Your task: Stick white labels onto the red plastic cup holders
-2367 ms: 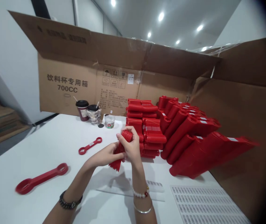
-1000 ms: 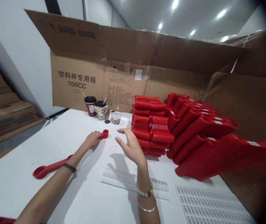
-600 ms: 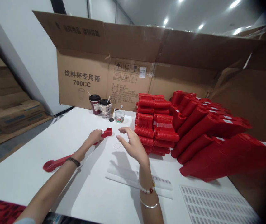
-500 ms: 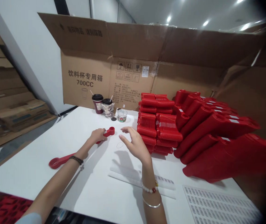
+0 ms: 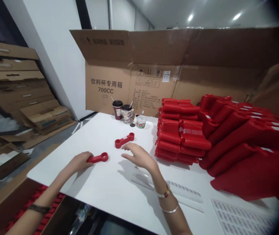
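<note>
A: Left hand (image 5: 80, 161) has it, lower left of centre in the frame! Its fingers are wrapped over the near end of the held red piece (image 5: 96, 159), with the bar and one open ring poking out to the right.

B: And the right hand (image 5: 140, 156)?

A: Just right of there, over the desk (image 5: 90, 186), nothing showing in its grip. Thumb stands apart from the loosely curved fingers, a gap between them. Just above it, near centre frame, lies the labelled red piece (image 5: 124, 140), flat, a ring at each end, white sticker on its bar.

B: How would you rate these for handling?

A: Moulded plastic, by the look: light, stiff, a touch slick, hardly fragile. I'd take the straight bar between the rings; a ring's rim gives less to hold and could let the piece swivel.

B: Is the held one off the surface?

A: Can't tell; the hand covers its far left end.

B: And right of centre, those banked-up red stacks (image 5: 181, 137)!

A: Tight bundles, well apart from the left hand. Heavier as a block, I'd judge, and best cupped from both sides. Lower right, the printed sheet (image 5: 242, 215) lies flat.
</note>
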Motion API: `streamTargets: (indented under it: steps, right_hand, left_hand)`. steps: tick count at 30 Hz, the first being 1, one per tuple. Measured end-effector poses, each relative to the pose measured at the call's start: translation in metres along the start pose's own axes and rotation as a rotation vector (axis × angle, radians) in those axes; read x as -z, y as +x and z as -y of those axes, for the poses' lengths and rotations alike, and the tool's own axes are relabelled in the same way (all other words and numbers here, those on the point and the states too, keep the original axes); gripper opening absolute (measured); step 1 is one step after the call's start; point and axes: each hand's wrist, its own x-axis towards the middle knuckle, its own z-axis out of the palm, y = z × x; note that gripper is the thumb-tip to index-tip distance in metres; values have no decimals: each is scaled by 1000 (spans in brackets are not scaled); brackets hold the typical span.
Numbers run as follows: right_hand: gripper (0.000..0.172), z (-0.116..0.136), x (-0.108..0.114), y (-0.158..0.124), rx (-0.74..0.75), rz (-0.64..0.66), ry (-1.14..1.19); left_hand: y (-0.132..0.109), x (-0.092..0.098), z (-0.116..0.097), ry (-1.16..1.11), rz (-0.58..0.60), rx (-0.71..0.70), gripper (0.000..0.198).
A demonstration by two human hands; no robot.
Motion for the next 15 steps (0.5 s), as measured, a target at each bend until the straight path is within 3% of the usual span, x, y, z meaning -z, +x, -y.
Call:
streamTargets:
  steps: [4, 9, 15]
  right_hand:
    - [20, 7, 27, -46, -119, -20, -21]
    - [19, -4, 44, -132, -367, 16, -45]
    - [17, -30, 45, -213, -558, -79, -92]
  left_hand:
    - [16, -1, 0, 24, 51, -20, 15]
    - [17, 0, -5, 0, 84, -39, 11]
    - [27, -9, -50, -24, 95, -138, 13]
